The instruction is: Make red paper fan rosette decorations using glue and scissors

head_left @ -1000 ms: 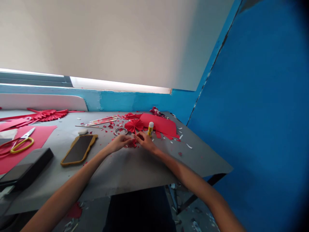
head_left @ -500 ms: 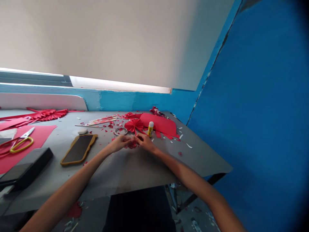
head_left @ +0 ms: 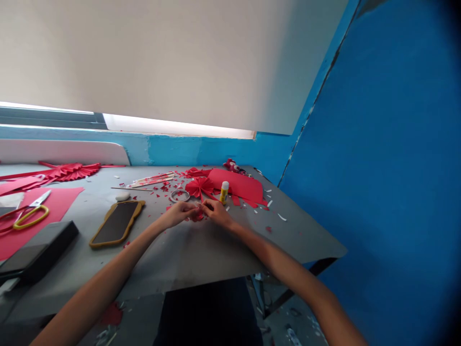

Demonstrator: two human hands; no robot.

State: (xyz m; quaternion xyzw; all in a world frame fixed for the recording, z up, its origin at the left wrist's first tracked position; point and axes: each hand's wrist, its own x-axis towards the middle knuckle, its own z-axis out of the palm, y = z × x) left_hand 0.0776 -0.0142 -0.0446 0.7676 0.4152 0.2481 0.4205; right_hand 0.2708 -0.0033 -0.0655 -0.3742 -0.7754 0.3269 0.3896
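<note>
Both our hands work over the grey table, between its near edge and its far edge by the wall. The left hand and right hand come together fingertip to fingertip, fingers bent and gaps narrow; we cannot tell whether either pinches the small red paper piece or something smaller. That piece shows just under the fingers, partly hidden.

Just beyond our right hand a glue stick stands upright, white-capped; the writing on its yellow label is too small for us to read. Toward the far edge from our left hand lies a tape roll, flat, with a pleated red fan beside it. A large red sheet spreads toward the far right corner.

Nearer the table's left end we see a phone in a mustard case, a black box at the near edge, and scissors on red paper.
</note>
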